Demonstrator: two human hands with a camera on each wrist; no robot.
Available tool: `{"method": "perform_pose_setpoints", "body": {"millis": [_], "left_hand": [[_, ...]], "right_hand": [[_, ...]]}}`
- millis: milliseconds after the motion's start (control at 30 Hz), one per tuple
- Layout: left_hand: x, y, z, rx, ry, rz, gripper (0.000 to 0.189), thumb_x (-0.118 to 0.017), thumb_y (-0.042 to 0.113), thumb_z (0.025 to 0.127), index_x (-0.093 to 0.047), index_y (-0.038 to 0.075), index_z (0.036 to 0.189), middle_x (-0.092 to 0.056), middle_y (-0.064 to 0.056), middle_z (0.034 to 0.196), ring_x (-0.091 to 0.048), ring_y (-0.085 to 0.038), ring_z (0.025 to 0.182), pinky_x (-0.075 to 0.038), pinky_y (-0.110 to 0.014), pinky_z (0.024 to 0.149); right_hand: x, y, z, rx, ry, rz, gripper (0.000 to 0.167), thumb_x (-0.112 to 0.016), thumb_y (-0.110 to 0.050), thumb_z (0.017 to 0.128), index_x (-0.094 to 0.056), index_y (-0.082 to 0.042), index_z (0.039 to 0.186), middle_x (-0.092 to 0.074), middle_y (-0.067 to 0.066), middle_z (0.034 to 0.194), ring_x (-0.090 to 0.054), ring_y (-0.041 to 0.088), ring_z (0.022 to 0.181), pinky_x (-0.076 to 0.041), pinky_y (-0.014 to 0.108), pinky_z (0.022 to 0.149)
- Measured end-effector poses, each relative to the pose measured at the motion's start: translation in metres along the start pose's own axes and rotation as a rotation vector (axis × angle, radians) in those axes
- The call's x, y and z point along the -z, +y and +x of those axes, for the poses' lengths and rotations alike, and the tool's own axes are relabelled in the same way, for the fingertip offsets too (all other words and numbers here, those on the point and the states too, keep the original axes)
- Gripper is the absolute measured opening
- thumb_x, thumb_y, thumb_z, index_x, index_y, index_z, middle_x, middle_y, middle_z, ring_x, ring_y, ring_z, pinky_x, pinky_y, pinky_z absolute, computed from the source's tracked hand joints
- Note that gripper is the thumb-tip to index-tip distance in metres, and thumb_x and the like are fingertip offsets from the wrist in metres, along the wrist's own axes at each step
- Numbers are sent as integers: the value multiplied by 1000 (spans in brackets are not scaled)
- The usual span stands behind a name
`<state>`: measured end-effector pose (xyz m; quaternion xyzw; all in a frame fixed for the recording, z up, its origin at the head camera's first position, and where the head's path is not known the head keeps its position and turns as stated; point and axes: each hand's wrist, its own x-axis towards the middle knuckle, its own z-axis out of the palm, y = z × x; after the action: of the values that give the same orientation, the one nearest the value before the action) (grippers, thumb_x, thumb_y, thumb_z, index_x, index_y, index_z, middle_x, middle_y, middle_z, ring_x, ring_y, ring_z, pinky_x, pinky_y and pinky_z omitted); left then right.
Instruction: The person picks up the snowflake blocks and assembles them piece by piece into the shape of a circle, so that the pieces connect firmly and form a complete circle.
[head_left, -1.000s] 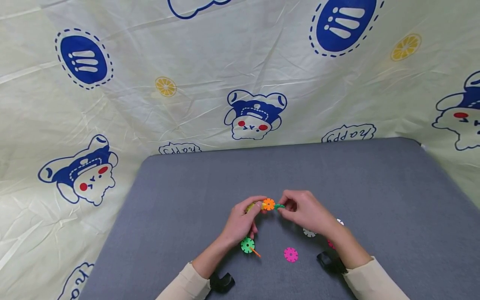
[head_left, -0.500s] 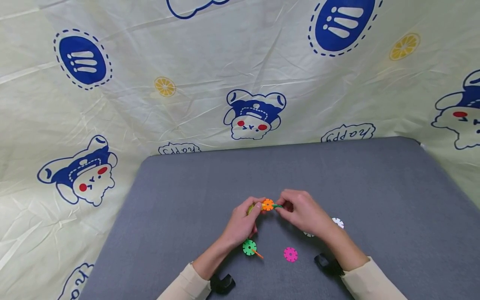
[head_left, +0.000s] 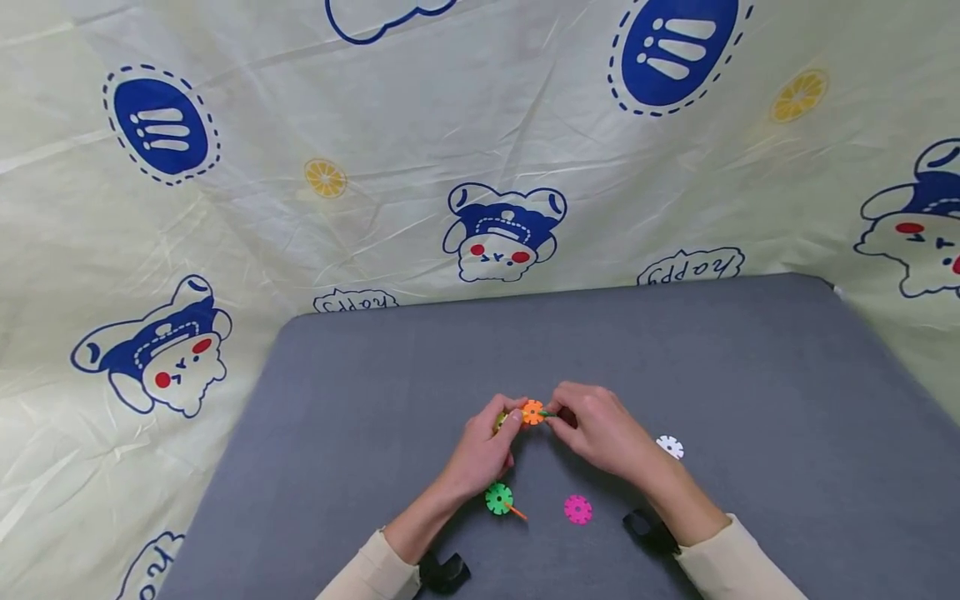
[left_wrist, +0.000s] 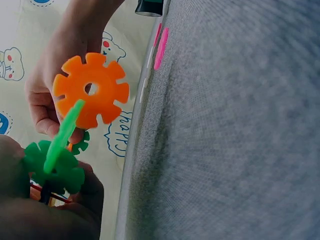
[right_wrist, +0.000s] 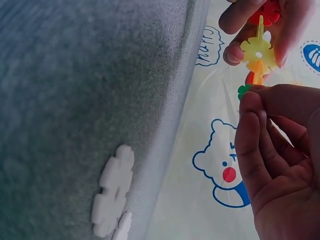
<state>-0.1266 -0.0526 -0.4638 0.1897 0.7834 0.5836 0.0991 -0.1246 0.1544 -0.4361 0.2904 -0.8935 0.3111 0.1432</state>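
Left hand (head_left: pixel 480 450): fingers curled around a chain of notched discs (head_left: pixel 533 412).
Right hand (head_left: pixel 603 429): fingertips nearly together, pinching a green disc (right_wrist: pixel 243 91).
Chain: bridges both hands' fingers.
Handling: probably light, stiff, slick plastic; best pinched by flat faces, beside joints.
Right wrist view: reveals a red disc (right_wrist: pixel 271 16) among the left fingers, hidden from the head camera.

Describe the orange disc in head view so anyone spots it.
In the head view, over the grey table, the left hand and right hand nearly meet. In the gap between their fingertips is the orange disc, small, with a notched rim. Of the discs, it alone shows an orange face; the orange piece by the green disc is just a thin strip.
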Motion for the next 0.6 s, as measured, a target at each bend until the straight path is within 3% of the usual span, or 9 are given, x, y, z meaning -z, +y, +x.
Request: {"method": "perform_pose_setpoints", "body": {"millis": [133,267,367,467,600], "left_hand": [[-1,0,1,27,0,-44,21,-51,33,101,-59,18,114,-64,-12,77,-54,-23,46,-46,-29,42],[0,8,0,33,5,-66,24,-52,22,100,-58,9,120,-66,-14,96,-61,-33,58,-47,-26,49],[2,22,-3,36,-5,-63,26,-51,16,100,-56,7,124,-65,-19,97,-60,-39,59,-47,-25,50],[3,29,-6,41,-13,-40,30,-50,14,100,-56,10,128,-62,-23,93,-58,-37,55,-47,-25,49],[1,18,-4,58,-3,-12,31,-50,19,100,-58,16,129,-61,-20,91,-57,-24,49,-46,-26,45]], "right_hand": [[0,2,1,-34,-7,1,17,-77,-3,78,-66,-15,82,-54,-12,75,-49,4,63,-45,22,55],[-1,4,1,-69,-27,27,18,-79,-6,78,-66,-18,83,-54,-14,74,-49,3,62,-45,21,54],[-2,4,1,-92,-34,55,17,-79,-8,79,-66,-19,84,-54,-15,75,-50,2,63,-46,21,55],[-4,4,2,-106,-38,92,17,-78,-9,80,-67,-19,87,-56,-15,76,-51,2,65,-47,22,57],[-3,3,2,-119,-53,151,17,-77,-8,81,-68,-17,91,-59,-13,79,-54,2,68,-50,23,60]]}}
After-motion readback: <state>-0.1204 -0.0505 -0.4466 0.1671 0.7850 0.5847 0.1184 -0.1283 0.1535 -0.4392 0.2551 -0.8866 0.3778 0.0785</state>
